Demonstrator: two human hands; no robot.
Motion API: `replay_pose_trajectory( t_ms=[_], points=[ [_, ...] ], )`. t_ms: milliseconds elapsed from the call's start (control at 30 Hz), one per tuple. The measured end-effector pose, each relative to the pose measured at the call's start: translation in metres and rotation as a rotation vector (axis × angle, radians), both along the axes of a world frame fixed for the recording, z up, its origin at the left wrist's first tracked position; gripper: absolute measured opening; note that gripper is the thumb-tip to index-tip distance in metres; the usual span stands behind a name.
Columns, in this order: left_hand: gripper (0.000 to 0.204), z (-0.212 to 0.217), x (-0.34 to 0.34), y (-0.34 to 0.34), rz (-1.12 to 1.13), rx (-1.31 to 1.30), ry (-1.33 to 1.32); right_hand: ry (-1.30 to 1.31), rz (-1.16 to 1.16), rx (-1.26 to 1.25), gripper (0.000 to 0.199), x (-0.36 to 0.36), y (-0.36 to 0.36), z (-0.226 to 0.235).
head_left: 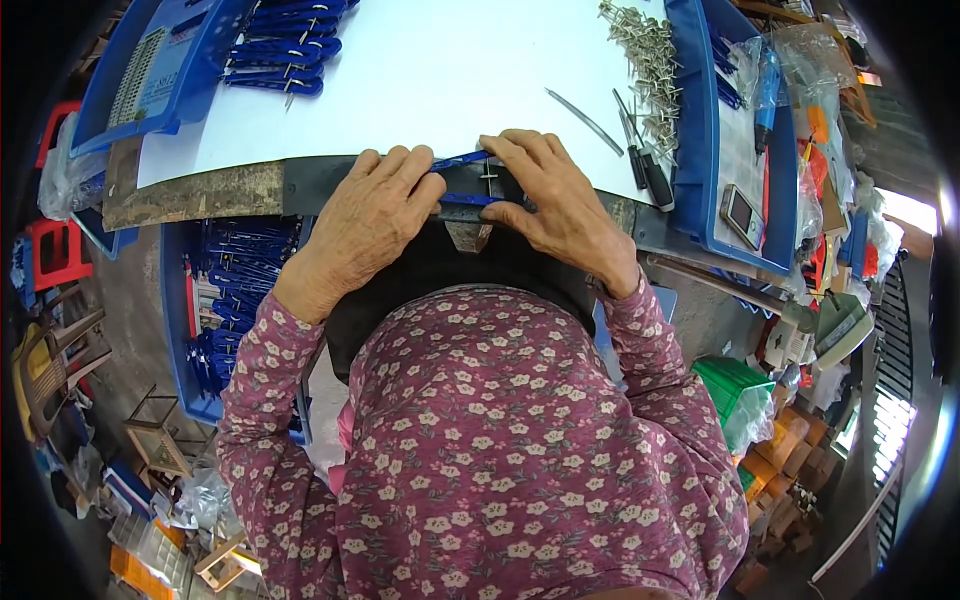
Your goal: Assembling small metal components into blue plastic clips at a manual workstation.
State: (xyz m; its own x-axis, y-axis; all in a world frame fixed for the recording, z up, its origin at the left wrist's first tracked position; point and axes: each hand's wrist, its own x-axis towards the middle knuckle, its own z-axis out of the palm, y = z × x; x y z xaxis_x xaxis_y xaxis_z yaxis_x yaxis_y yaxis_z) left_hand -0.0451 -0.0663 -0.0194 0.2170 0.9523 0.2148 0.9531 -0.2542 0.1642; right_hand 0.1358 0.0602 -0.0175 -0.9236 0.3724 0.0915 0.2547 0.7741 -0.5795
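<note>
At the table's near edge, both my hands hold a blue two-armed piece (466, 198), its arms spread apart with a short metal pin (490, 178) standing between them. My left hand (375, 215) curls its fingers round the left end of the arms. Over at the right end, my right hand (560, 200) grips the arms between thumb and fingers. The piece lies over a dark strip (310, 185) along the edge. Parts of both arms are hidden under my fingers. Finished-looking blue pieces (285, 50) lie stacked at the far left of the white sheet (440, 70).
A heap of small metal parts (645, 60) lies far right, near black-handled screwdrivers (656, 180) and a grey strip (585, 122). The right blue tray (700, 150) holds a blue power screwdriver (768, 95) and a small device (742, 215). Below left, a blue crate (175, 300) holds blue pieces.
</note>
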Motion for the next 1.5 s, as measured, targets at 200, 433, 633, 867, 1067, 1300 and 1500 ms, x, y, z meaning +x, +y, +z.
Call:
replay_pose_trajectory(
  t_ms=[200,433,633,867,1067,1300,1500],
  points=[
    [0.013,0.004,-0.012,-0.007,-0.010,0.037,0.066,-0.006,-0.023,0.030,0.060,0.004,-0.005,0.000],
    [0.011,0.007,-0.013,-0.010,0.040,0.118,-0.004,-0.014,-0.033,0.133,0.062,0.011,-0.013,0.000],
    [0.011,0.004,-0.009,-0.006,0.052,0.143,-0.087,0.030,-0.039,0.100,0.065,0.016,-0.015,-0.003],
    [0.008,0.005,-0.005,-0.006,0.051,0.157,-0.051,-0.010,-0.073,0.191,0.062,0.018,-0.017,0.002],
    [0.006,0.000,-0.007,-0.006,0.076,0.175,-0.099,-0.055,-0.064,0.242,0.062,0.014,-0.019,0.001],
    [0.008,-0.001,-0.027,-0.019,0.074,0.117,-0.294,-0.022,-0.008,0.292,0.065,-0.008,-0.027,-0.007],
    [0.015,0.010,-0.070,-0.055,0.208,0.078,-0.365,0.103,0.079,0.253,0.058,-0.064,-0.044,-0.017]
  ],
)
